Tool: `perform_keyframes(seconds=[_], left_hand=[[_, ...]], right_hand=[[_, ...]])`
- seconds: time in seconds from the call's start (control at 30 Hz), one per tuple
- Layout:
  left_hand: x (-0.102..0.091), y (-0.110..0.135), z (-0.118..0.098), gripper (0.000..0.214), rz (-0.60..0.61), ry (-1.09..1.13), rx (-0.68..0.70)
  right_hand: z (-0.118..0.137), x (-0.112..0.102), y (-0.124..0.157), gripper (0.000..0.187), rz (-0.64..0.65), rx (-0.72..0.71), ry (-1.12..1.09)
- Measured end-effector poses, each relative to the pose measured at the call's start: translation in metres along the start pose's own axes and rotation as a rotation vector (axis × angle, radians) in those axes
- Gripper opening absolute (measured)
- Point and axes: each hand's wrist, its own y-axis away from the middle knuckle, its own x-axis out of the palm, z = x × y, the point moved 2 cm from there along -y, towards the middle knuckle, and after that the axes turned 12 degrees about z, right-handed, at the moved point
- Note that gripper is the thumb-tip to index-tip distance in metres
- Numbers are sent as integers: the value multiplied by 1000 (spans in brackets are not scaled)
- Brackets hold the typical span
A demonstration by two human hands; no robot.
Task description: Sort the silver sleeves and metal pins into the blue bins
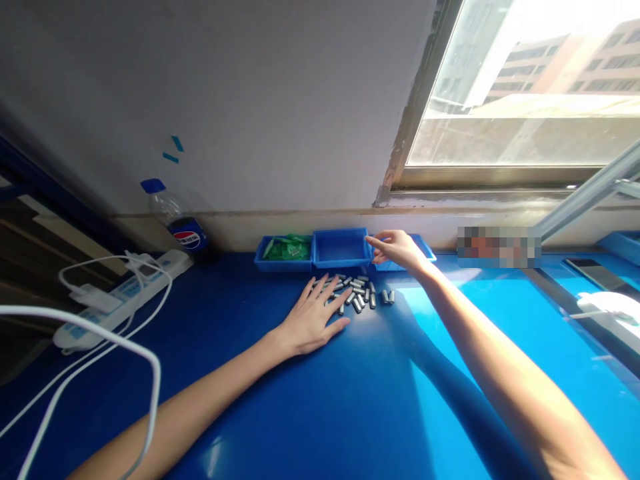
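My left hand (314, 319) lies with spread fingers on the left part of a loose pile of small silvery metal cylinders (357, 303), covering some of them. Over the left part of the right blue bin (425, 248) is my right hand (399, 249), index finger stretched toward the middle bin, other fingers loosely bent. I see nothing held in it. The middle blue bin (341, 249) shows a bare floor. Green crumpled plastic (289, 248) fills the left blue bin (283, 265).
A cola bottle (180, 223) and a white power strip (125, 297) with cables stand at the left. A blurred patch (500, 247), a dark phone-like slab (595, 273) and a white round device (613, 308) are at the right. The blue table (300, 413) runs beneath everything.
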Motion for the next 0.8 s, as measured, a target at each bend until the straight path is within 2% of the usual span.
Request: perform_keyframes(seconds=[0.07,0.13,0.2,0.27,0.33,0.43,0.5,0.6,0.7,0.77,0.8], left_hand=[[0,-3,-8,72,22,6,38],[0,-8,-14,71,25,13,55],[2,-14,-16,71,15,23,63],[4,-19,-17,71,-3,30,82],[5,-21,-17,72,-16,41,113],[0,-18,-17,73,-60,120,139],[-8,-16,-16,73,-121,238,146],[-21,-19,-13,78,-237,527,168],[-30,-31,-9,111,-336,942,212],[-37,-41,-7,139,-402,1143,268],[-41,-43,-6,146,-458,1195,295]], right_hand=[[-7,-9,7,27,-90,-29,69],[-21,-21,18,24,-162,-115,290],[-41,-32,28,26,-176,-254,529],[-68,-42,36,25,-204,-254,585],[-90,-49,42,26,-285,-320,589],[-102,-50,53,32,-280,-419,532],[-93,-49,65,32,-323,-467,488],[-57,-42,89,32,-406,-514,405],[-13,-24,106,27,-398,-538,286],[11,-6,111,22,-341,-575,259],[20,4,111,19,-282,-595,223]])
